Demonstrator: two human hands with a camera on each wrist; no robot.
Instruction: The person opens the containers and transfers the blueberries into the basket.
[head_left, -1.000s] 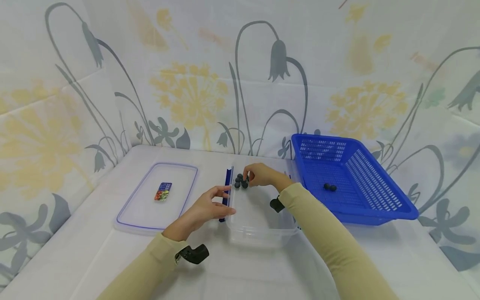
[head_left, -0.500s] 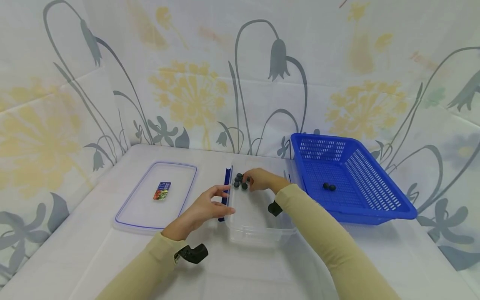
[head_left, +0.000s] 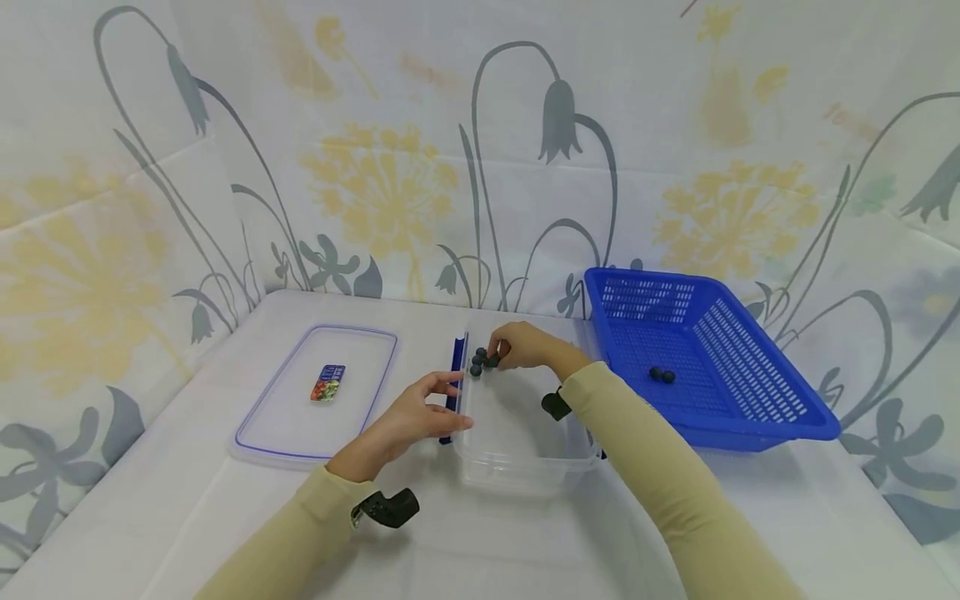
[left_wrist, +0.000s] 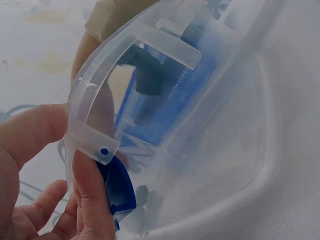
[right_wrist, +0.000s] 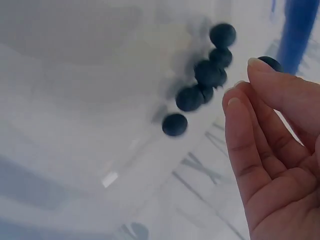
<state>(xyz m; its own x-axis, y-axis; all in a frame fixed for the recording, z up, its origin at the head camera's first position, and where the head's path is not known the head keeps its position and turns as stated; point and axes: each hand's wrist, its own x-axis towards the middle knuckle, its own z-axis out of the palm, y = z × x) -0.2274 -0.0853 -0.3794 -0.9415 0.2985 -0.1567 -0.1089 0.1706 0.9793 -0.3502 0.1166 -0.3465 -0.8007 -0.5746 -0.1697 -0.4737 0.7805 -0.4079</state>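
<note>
Right-hand berry: since the earlier frame, one small, round, dark blue berry [head_left: 492, 361] is shifting from the near side of its cluster up to the fingertips of the bare right hand [head_left: 525, 346].
Lid: a flat, rectangular, clear plastic lid [head_left: 356, 375] with a blue seal line is lying at far left on the white-covered table [head_left: 510, 550], well apart from the berries.
Left hand: the bare left hand [head_left: 416, 407] is touching the left rim of a clear, rectangular plastic box [head_left: 517, 457], its fingers spreading loosely beside a dark blue plastic latch [head_left: 456, 367].
Cluster: several more round, dark blue berries [head_left: 477, 361] are resting inside the box by its left wall, just left of the right fingertips; seen from the right wrist, they are forming a slanting row.
Right hand: thumb and finger are apparently pinching that single berry, which is half hiding behind a digit in the wrist view; it is showing no long axis, and whether it is touching the box floor cannot be told.
Basket: a blue, rectangular, slotted plastic basket [head_left: 735, 333] is standing at far right beside the box; two matching berries [head_left: 656, 372] are lying together on its floor, right of both hands, the right being nearer.
</note>
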